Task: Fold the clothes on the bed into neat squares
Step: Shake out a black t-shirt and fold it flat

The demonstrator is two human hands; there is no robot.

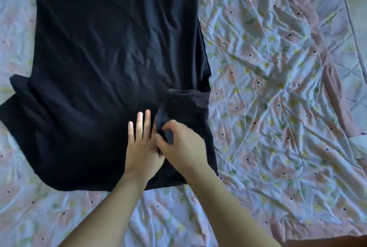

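Note:
A black T-shirt (111, 52) lies spread flat on the bed, its hem at the far end and its shoulders toward me. Its left sleeve (17, 98) sticks out sideways. The right sleeve (184, 105) is turned in over the body of the shirt. My left hand (142, 145) lies flat on the shirt with straight fingers, pressing the cloth down. Just right of it, my right hand (182, 143) pinches the edge of the turned-in sleeve between thumb and curled fingers.
The bed is covered by a wrinkled floral quilt (278, 88) in pale blue, pink and yellow. Its pink border and stitched edge (349, 28) run down the far right. A strip of dark surface (327, 241) shows at the bottom right corner.

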